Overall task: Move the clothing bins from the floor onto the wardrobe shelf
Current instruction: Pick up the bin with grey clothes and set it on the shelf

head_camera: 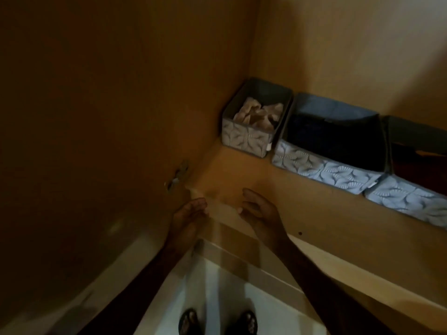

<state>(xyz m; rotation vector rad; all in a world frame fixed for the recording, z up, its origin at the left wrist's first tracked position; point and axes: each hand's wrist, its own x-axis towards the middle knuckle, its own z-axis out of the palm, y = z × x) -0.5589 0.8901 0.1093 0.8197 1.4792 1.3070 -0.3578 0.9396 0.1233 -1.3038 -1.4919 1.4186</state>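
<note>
Item: three patterned fabric clothing bins on wardrobe shelf (242, 170), w/ small bin (249, 139) in corner, wide bin (321, 169) beside, third bin (408, 199) at right. Left hand (191, 211) & right hand (258, 209) open, empty, at shelf edge. Step: prob. between bins. Next: fetch any remaining off floor.

Bins (324, 169) – pale blue-grey leaf pattern; shelf (242, 170) – tan wood.

The third patterned blue-grey fabric bin (411, 201), at three o'clock, is cut off by the right edge, and its contents are too dark to tell. The dark clothing inside the wide middle patterned fabric bin (333, 134) cannot be made out either. At six o'clock, the dark sandals (191, 322) are cropped by the bottom edge and blurred.
</note>
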